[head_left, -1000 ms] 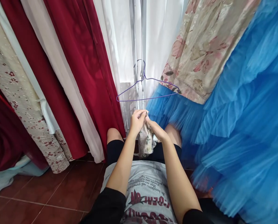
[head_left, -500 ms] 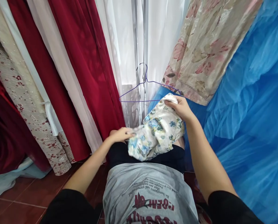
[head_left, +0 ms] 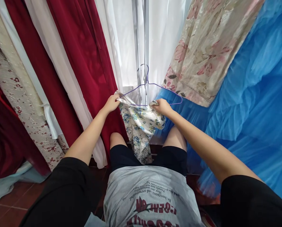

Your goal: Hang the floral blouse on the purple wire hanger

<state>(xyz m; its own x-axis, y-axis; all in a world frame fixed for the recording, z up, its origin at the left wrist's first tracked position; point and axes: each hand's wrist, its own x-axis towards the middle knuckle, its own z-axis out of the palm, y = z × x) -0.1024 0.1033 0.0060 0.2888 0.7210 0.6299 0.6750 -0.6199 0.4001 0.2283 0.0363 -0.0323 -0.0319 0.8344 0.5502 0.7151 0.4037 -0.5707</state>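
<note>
Our left hand and right hand are each closed on one top corner of the floral cloth, whose upper edge we hold stretched sideways, touching the bottom wire of the purple hanger on the metal pole, while its length hangs down between our knees.

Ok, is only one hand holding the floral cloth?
No, the left hand and right hand each grip the floral cloth at its top.

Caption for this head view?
Left hand and right hand hold a floral garment up to a purple wire hanger.
</note>
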